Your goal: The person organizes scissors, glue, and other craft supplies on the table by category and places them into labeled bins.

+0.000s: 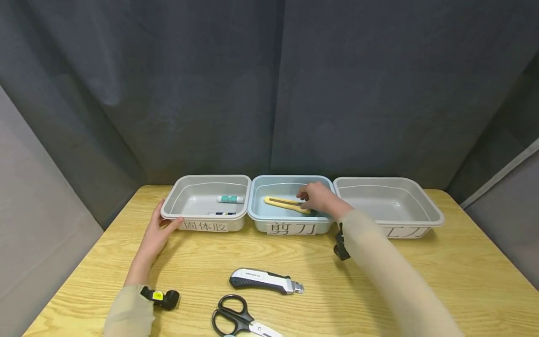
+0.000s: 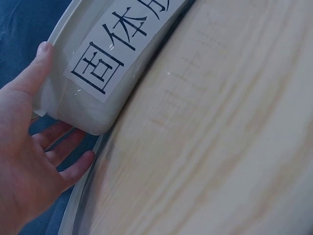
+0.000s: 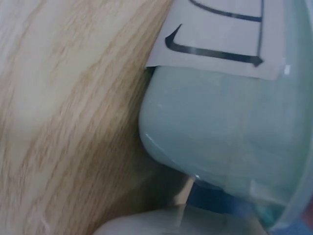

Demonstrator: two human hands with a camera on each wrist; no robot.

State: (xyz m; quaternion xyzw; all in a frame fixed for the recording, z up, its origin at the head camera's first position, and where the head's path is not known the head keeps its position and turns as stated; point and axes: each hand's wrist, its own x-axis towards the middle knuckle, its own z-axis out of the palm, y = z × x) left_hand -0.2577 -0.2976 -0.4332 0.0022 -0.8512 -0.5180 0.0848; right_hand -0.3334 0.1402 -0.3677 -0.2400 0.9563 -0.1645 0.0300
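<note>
My left hand [image 1: 156, 232] holds the front left corner of the left grey bin [image 1: 206, 177], thumb on the front rim and fingers around the side. In the left wrist view the left hand [image 2: 27, 147] shows its thumb on the rim and its fingers beside the bin wall. My right hand [image 1: 318, 196] reaches into the middle blue bin [image 1: 290, 178], its fingertips apart over the right end of a yellow utility knife [image 1: 281, 202]. In the right wrist view the right hand's fingers are hidden behind the blue bin [image 3: 210, 122].
A right grey bin [image 1: 375, 180] stands beside the blue one. The left bin contains a green-and-white glue stick [image 1: 230, 199] and a dark-labelled stick [image 1: 225, 214]. On the wooden table [image 1: 193, 271] lie a black-and-white utility knife [image 1: 265, 280] and black-handled scissors [image 1: 242, 319].
</note>
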